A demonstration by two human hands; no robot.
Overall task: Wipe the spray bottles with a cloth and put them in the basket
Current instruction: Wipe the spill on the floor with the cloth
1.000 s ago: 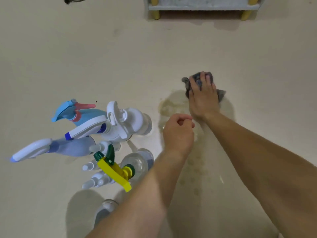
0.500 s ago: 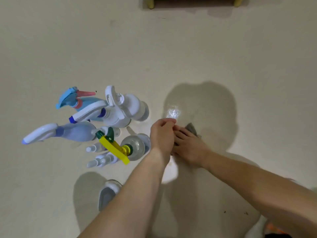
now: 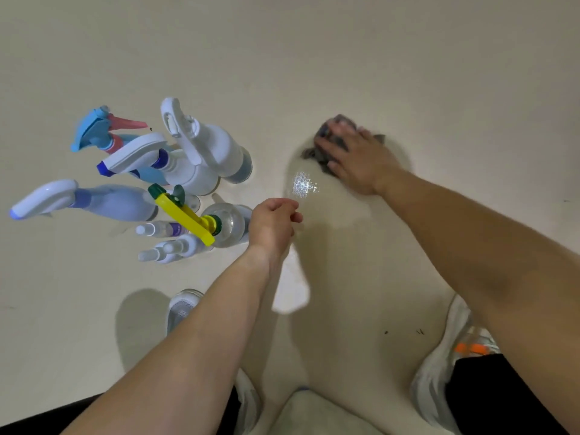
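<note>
Several spray bottles stand in a cluster on the cream floor at the left: a white one (image 3: pixel 213 152), a lilac one with a white trigger (image 3: pixel 106 200), a blue and pink one (image 3: pixel 100 130), and a clear one with a yellow trigger (image 3: pixel 226 226). My right hand (image 3: pixel 357 158) presses flat on a grey cloth (image 3: pixel 326 142) against the floor, right of the bottles. My left hand (image 3: pixel 273 224) hovers beside the clear bottle with its fingers curled, holding nothing. No basket is in view.
A wet, shiny patch (image 3: pixel 304 186) lies on the floor between my hands. My shoes (image 3: pixel 182 309) (image 3: pixel 452 350) stand below, and a few dark specks (image 3: pixel 405 332) dot the floor near the right one.
My right hand has slid the cloth away from me and to the right, after pulling it close half a second ago. The left hand stayed beside the clear bottle.
</note>
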